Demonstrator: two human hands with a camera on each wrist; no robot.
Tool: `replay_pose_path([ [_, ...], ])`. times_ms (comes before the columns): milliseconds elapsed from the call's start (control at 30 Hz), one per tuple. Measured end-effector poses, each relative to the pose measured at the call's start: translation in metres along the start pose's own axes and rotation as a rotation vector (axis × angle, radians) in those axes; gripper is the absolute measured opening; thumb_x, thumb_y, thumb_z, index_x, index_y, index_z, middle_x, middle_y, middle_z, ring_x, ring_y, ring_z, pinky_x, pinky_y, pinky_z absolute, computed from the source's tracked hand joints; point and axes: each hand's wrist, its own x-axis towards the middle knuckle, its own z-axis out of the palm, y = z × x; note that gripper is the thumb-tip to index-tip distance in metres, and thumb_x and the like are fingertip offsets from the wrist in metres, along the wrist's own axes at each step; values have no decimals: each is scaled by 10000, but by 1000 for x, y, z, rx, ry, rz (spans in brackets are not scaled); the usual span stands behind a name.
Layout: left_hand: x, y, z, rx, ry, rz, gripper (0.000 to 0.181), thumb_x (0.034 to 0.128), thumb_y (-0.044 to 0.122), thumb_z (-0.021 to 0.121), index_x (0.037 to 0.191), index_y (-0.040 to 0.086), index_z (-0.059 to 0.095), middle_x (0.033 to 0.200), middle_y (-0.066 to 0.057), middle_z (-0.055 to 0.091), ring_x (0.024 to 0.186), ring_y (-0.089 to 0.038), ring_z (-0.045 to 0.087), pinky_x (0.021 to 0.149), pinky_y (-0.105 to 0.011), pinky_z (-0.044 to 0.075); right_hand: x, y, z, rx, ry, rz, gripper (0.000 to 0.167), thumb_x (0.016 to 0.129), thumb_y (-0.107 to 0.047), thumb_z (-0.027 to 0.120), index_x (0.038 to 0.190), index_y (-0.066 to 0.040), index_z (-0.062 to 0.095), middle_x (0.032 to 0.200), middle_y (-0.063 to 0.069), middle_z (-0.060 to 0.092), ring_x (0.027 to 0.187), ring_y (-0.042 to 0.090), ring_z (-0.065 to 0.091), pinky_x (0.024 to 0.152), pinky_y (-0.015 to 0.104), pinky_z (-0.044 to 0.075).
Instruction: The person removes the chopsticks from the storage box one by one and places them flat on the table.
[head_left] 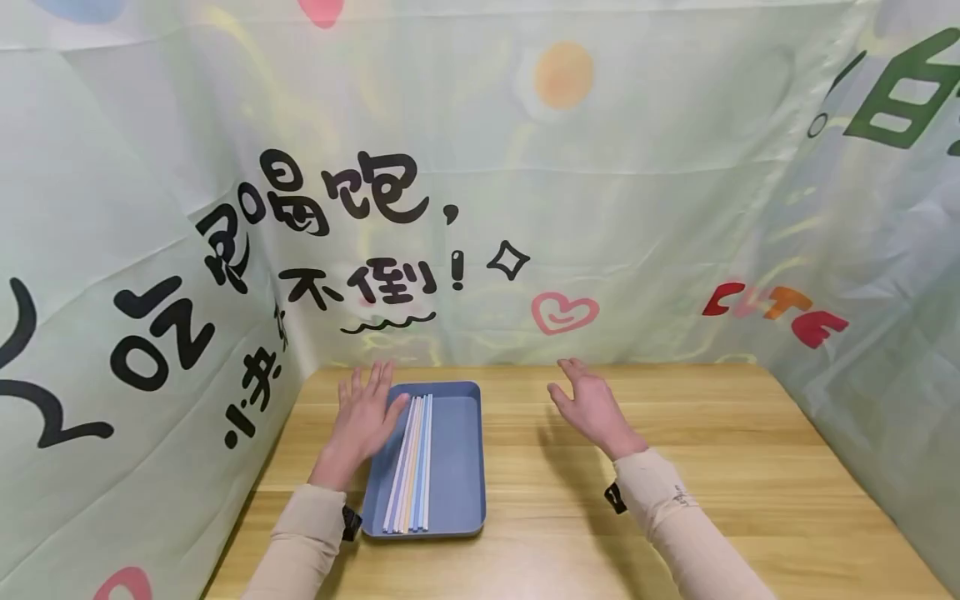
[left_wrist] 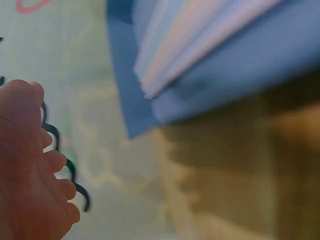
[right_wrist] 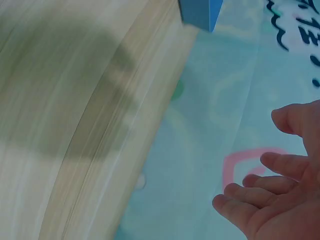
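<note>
A blue-grey rectangular tray lies on the wooden table, left of centre. In its left half several thin pastel sticks, which look like drinking straws, lie lengthwise side by side. My left hand hovers over the tray's upper left edge with fingers extended, holding nothing. The left wrist view shows that hand beside the tray, apart from the blurred straws. To the right of the tray, my right hand is held above the table with relaxed fingers and nothing in it; in the right wrist view its fingers are spread.
The wooden table extends right of the tray. Printed fabric hangs behind the table and along both sides, close to its edges. In the right wrist view a corner of the tray shows at the top.
</note>
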Motion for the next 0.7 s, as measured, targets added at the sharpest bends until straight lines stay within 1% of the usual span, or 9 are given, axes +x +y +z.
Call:
replay_pose_path([
  [33, -4, -4, 3, 18, -3, -10, 725, 1133, 476, 370, 1685, 44, 187, 1727, -256, 204, 1575, -598, 77, 1227, -797, 20, 1, -4, 4, 0, 8, -9, 572, 1065, -228, 606, 1522, 91, 478, 1494, 350, 545, 1373, 484, 565, 1120, 612, 485],
  [100, -10, -11, 9, 64, -10, -29, 717, 1131, 470, 379, 1683, 49, 198, 1726, -239, 217, 1575, -594, 76, 1212, -813, -9, 3, -12, 11, 12, 16, -14, 557, 1058, -220, 622, 1510, 83, 500, 1301, 340, 680, 1111, 470, 708, 987, 572, 573],
  [200, -18, -19, 18, 105, -30, -52, 700, 1130, 455, 393, 1685, 75, 201, 1730, -210, 216, 1579, -579, 70, 1199, -816, -58, 6, -25, 22, 40, 35, -24, 492, 1046, -206, 647, 1443, 77, 582, 1144, 296, 751, 930, 420, 744, 855, 517, 618],
  [267, -21, -23, 23, 126, -43, -59, 689, 1131, 443, 395, 1686, 84, 200, 1734, -192, 213, 1580, -571, 78, 1203, -812, -57, 8, -32, 29, 90, 31, -17, 439, 1039, -195, 657, 1387, 71, 637, 1116, 272, 766, 918, 399, 758, 833, 498, 629],
  [300, -22, -24, 26, 129, -51, -65, 684, 1132, 434, 396, 1688, 88, 197, 1739, -181, 207, 1584, -565, 76, 1210, -804, -53, 9, -36, 32, 114, 36, -19, 401, 1028, -180, 671, 1342, 70, 671, 1169, 257, 763, 974, 378, 763, 859, 492, 631],
  [333, -23, -25, 28, 134, -58, -67, 680, 1133, 426, 395, 1688, 86, 198, 1740, -174, 212, 1587, -559, 83, 1217, -801, -36, 10, -40, 36, 142, 38, -15, 367, 1019, -169, 680, 1302, 64, 700, 1164, 240, 770, 1030, 363, 763, 881, 490, 632],
  [467, -26, -28, 36, 148, -91, -76, 660, 1138, 392, 383, 1684, 65, 208, 1738, -159, 246, 1604, -522, 116, 1246, -773, 26, 14, -56, 50, 261, 19, 13, 266, 988, -134, 705, 1194, 25, 761, 1060, 163, 802, 939, 297, 776, 848, 442, 637],
  [600, -28, -29, 39, 155, -111, -72, 636, 1141, 359, 383, 1669, 33, 247, 1727, -166, 285, 1606, -503, 164, 1258, -757, 58, 17, -71, 66, 380, -39, 61, 223, 980, -122, 705, 1142, 16, 772, 945, 122, 801, 812, 264, 771, 727, 346, 632],
  [700, -28, -28, 39, 156, -115, -71, 627, 1141, 352, 383, 1664, 29, 262, 1723, -165, 295, 1605, -495, 176, 1261, -752, 71, 18, -79, 79, 470, -79, 112, 198, 977, -99, 697, 1102, 37, 769, 877, 146, 787, 734, 271, 763, 634, 292, 614],
])
